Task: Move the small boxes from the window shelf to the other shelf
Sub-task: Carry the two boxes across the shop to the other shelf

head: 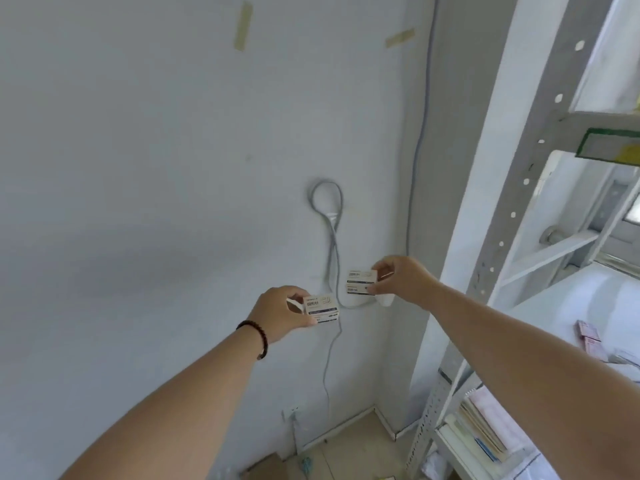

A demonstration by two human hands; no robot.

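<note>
1. Two hands are up in front of the wall, each one carrying small boxes.
2. Left hand (282, 311) is closed around a stack (322, 309) of white boxes with dark print, fingers over the top, thumb underneath. It looks like two boxes, one on the other.
3. Right hand (403, 279) pinches a second stack (361, 282), again two white boxes by the look of it, thumb below and fingers above on the right end.
4. Right stack sits a little higher and to the right of the left stack; the two are near each other but apart, both held in the air.
5. Bead bracelet (258, 337), dark, wraps the left wrist; both forearms are bare.
6. Behind the hands hangs a grey cable (327, 216), looped on the pale wall (138, 168) and trailing down to a socket (291, 410) near the floor.
7. Two strips of tape (244, 26) are stuck high on the wall.
8. Off to the right stands a grey metal rack (512, 216) with a perforated upright, next to a window (620, 209).
9. Books (485, 431) lie on the rack's low shelf, and a small pink bundle (587, 332) lies on the white surface at mid height.
10. Down at the bottom, tan floor (353, 452) shows, with a piece of cardboard (266, 467) on it.
</note>
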